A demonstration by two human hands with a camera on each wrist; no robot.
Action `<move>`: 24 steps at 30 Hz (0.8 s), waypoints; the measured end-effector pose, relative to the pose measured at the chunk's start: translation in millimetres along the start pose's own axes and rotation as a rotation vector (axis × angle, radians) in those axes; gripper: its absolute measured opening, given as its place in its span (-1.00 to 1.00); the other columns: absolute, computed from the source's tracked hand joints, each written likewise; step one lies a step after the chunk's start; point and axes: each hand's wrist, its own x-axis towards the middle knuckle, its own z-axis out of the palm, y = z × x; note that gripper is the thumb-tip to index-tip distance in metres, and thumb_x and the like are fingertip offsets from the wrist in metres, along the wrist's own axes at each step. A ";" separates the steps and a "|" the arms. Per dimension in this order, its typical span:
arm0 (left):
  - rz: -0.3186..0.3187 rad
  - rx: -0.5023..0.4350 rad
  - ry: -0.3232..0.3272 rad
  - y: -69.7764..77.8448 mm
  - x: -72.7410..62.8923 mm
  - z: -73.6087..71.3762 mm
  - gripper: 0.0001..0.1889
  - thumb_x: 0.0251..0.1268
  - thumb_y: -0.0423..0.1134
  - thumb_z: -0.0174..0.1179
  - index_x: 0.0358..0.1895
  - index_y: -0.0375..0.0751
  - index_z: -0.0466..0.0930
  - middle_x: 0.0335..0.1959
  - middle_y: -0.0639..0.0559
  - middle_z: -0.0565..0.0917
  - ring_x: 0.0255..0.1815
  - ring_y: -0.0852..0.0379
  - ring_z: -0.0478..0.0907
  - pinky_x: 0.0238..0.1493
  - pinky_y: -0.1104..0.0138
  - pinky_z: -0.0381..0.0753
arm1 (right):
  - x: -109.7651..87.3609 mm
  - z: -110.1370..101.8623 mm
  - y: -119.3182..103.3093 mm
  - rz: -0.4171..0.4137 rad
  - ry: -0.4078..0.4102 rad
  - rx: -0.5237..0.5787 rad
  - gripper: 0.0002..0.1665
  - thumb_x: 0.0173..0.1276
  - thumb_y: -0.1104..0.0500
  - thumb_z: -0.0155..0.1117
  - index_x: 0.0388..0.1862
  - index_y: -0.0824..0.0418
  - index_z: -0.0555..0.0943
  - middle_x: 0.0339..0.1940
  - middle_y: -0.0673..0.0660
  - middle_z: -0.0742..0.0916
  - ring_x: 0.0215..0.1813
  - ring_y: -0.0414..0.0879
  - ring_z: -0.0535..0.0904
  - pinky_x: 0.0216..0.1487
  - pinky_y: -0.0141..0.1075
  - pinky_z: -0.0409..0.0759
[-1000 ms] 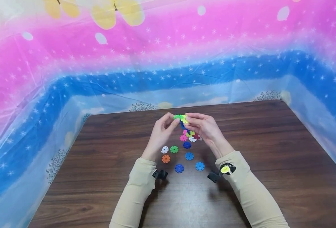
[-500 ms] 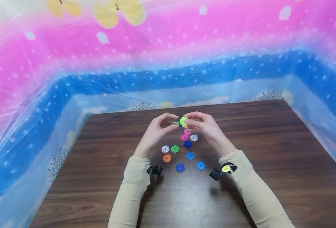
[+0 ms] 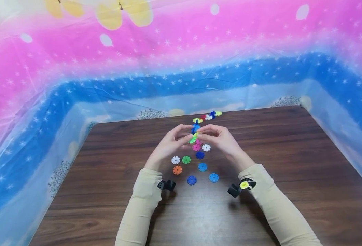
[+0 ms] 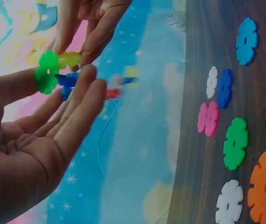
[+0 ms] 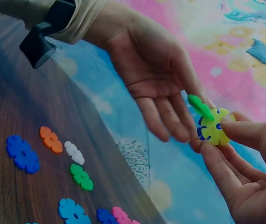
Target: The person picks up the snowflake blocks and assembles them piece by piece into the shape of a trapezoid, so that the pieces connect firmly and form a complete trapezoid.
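Observation:
Both hands hold a chain of interlocking notched plastic discs above the table. My left hand (image 3: pixel 167 145) has its thumb against the green disc (image 4: pixel 47 72) at the near end, its fingers reaching along the far side. From the right, my right hand (image 3: pixel 224 143) pinches the yellow disc (image 5: pixel 220 133) joined to the green one, with thumb and fingertips. Blue discs (image 3: pixel 195 128) follow behind. The chain runs on through yellow, red, white and blue discs to a yellow-green disc (image 3: pixel 218 113) at its far end. Fingers partly cover the joints.
Loose discs lie on the brown wooden table (image 3: pixel 107 191): a white disc (image 3: pixel 175 160), a green disc (image 3: pixel 186 160), an orange disc (image 3: pixel 177 170), several blue discs (image 3: pixel 191 180), another white one and pink ones. A patterned cloth (image 3: pixel 168 85) hangs behind.
The chain has been turned in the hands: its far part, earlier low or hidden behind the hands, now reaches up and right beyond them. The green and yellow end has moved down a little.

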 end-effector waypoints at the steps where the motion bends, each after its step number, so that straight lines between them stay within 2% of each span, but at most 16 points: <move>1: 0.021 0.001 0.008 -0.8 -0.3 0.2 -0.55 0.54 -0.20 0.14 0.42 -0.10 0.37 0.20 -0.20 0.60 0.12 -0.11 0.64 0.17 -0.07 0.57 | -0.4 -0.2 1.2 -0.008 -0.003 -0.006 -0.69 0.41 0.17 0.38 0.05 0.29 0.68 -0.09 0.15 0.78 0.00 0.10 0.72 0.17 0.10 0.59; 5: 0.094 -0.042 0.047 -2.6 -0.5 2.6 -0.58 0.51 -0.30 0.16 0.37 -0.09 0.44 0.26 -0.17 0.57 0.17 -0.16 0.62 0.18 -0.06 0.57 | -2.0 0.4 2.4 -0.029 0.003 -0.041 -0.74 0.40 0.21 0.38 0.01 0.30 0.71 -0.12 0.07 0.80 0.06 0.19 0.68 0.15 0.10 0.59; 8: 0.117 -0.074 0.054 -2.5 -1.1 4.1 -0.61 0.50 -0.31 0.18 0.33 -0.14 0.50 0.28 -0.17 0.56 0.18 -0.26 0.60 0.19 -0.10 0.55 | -3.0 0.9 1.2 -0.048 0.014 -0.041 -0.75 0.40 0.25 0.37 0.00 0.35 0.70 -0.13 0.06 0.80 0.01 0.08 0.71 0.09 0.00 0.64; 12: 0.123 -0.072 0.051 -1.1 -1.6 4.5 -0.63 0.48 -0.30 0.20 0.30 -0.18 0.53 0.25 -0.16 0.58 0.17 -0.24 0.61 0.17 -0.11 0.56 | -3.1 0.8 -0.5 -0.069 0.028 -0.035 -0.75 0.40 0.28 0.36 -0.01 0.40 0.69 -0.13 0.04 0.79 -0.06 -0.05 0.72 0.00 -0.14 0.68; 15: 0.123 -0.060 0.047 0.6 -1.9 3.3 -0.63 0.47 -0.30 0.21 0.28 -0.17 0.54 0.25 -0.12 0.59 0.16 -0.18 0.63 0.18 -0.12 0.55 | -3.6 0.5 -2.0 -0.066 0.031 -0.033 -0.73 0.39 0.28 0.37 0.02 0.38 0.68 -0.11 0.08 0.79 -0.02 0.02 0.72 0.03 -0.09 0.68; 18: 0.127 -0.045 0.054 1.2 -1.3 0.6 -0.63 0.46 -0.31 0.22 0.28 -0.20 0.54 0.26 -0.12 0.59 0.14 -0.19 0.63 0.18 -0.13 0.54 | -4.7 -1.4 -1.3 -0.043 0.051 -0.060 -0.68 0.37 0.23 0.41 0.06 0.31 0.68 -0.03 0.14 0.78 0.02 0.05 0.71 0.08 0.02 0.65; 21: 0.129 -0.028 0.075 0.9 -1.1 -3.0 -0.63 0.46 -0.33 0.22 0.27 -0.23 0.54 0.27 -0.16 0.57 0.12 -0.23 0.64 0.18 -0.11 0.56 | -6.6 -5.6 2.6 0.007 0.064 -0.148 -0.65 0.36 0.20 0.42 0.09 0.26 0.67 0.04 0.19 0.75 0.04 0.02 0.69 0.09 0.03 0.63; 24: 0.122 -0.043 0.090 0.4 -1.7 -7.1 -0.63 0.45 -0.37 0.22 0.27 -0.27 0.53 0.28 -0.26 0.55 0.14 -0.29 0.61 0.19 -0.08 0.56 | -8.4 -10.2 10.9 0.070 0.023 -0.336 -0.64 0.35 0.18 0.42 0.10 0.24 0.67 0.03 0.18 0.75 0.02 0.01 0.68 0.06 -0.03 0.64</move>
